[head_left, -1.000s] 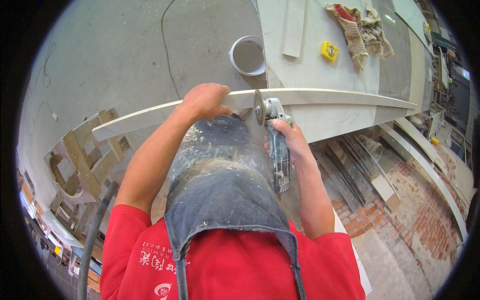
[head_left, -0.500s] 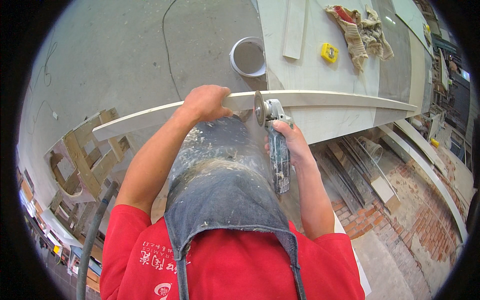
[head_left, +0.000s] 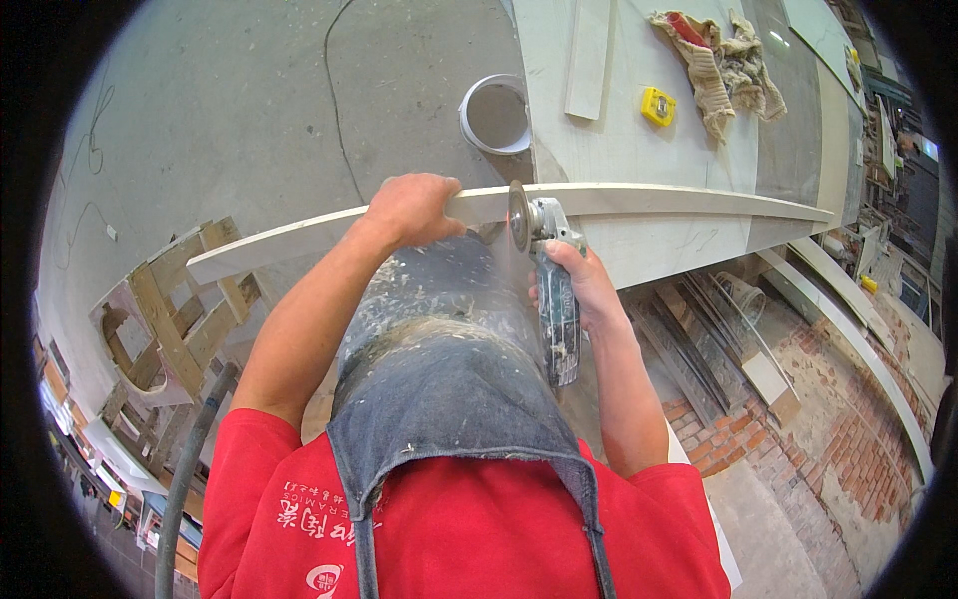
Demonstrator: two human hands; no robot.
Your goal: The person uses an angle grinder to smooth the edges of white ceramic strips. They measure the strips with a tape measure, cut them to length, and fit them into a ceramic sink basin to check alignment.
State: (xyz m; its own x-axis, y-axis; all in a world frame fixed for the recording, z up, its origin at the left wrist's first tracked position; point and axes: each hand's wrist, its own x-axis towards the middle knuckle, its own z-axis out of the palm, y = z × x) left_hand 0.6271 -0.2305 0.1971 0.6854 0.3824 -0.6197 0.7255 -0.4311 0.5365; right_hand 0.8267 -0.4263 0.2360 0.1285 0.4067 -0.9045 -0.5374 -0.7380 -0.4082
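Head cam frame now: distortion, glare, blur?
Head view: black fisheye border, pale strip looks bowed, likely the lens; head view: small glare spot on the grey panel; head view: faint haze below the cutting disc, dust or blur, can't tell; head view: left hand and angle grinder fairly crisp, far-right clutter softer.

Workshop, rough and dusty. Angle grinder [head_left: 559, 304] with bare disc at a long pale strip [head_left: 679, 201]; denim apron [head_left: 449, 404] caked with pale dust and flecks. Broad pale slabs [head_left: 639, 150] hold a yellow tape measure [head_left: 657, 106] and crumpled, stained knit fabric [head_left: 706, 82]. Speckled concrete floor [head_left: 230, 110], loose cable [head_left: 334, 100] across it, white bucket [head_left: 466, 113] beside the slabs. Rough wooden framework [head_left: 165, 324] left; right, dark lengths [head_left: 689, 344] near worn brick paving [head_left: 723, 444]. Far right cluttered, too small to sort.
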